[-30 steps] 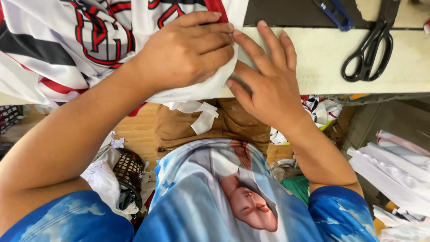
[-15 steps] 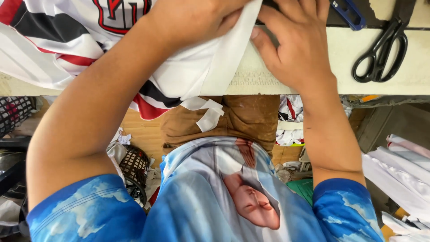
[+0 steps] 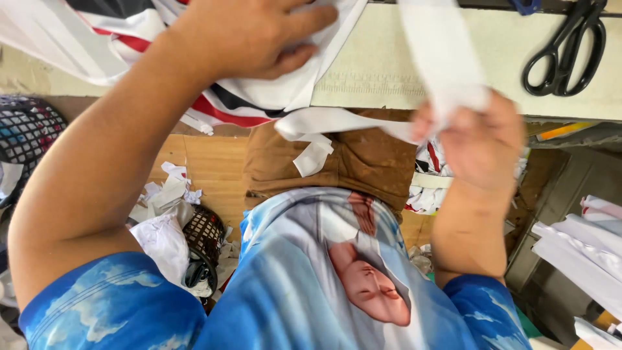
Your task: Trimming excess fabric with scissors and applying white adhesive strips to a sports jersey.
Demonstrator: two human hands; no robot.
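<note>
My left hand (image 3: 249, 35) presses down on a white garment with red and black stripes (image 3: 259, 97) that hangs over the near edge of the pale worktable (image 3: 389, 71). My right hand (image 3: 476, 139) is below the table edge, pinching a long white fabric strip (image 3: 440, 55). The strip runs up over the table and also trails left toward the garment, ending in a loose tail (image 3: 311, 155) over my lap.
Black scissors (image 3: 567, 52) lie on the table at the upper right. A dark mesh bin (image 3: 204, 236) with white fabric scraps (image 3: 162, 194) stands on the wooden floor at my left. Stacked white cloth pieces (image 3: 583, 249) lie at the right.
My right hand has come off the table edge toward me and now grips a white strip, pulling it away from the garment. My left hand stays pressed on the garment.
</note>
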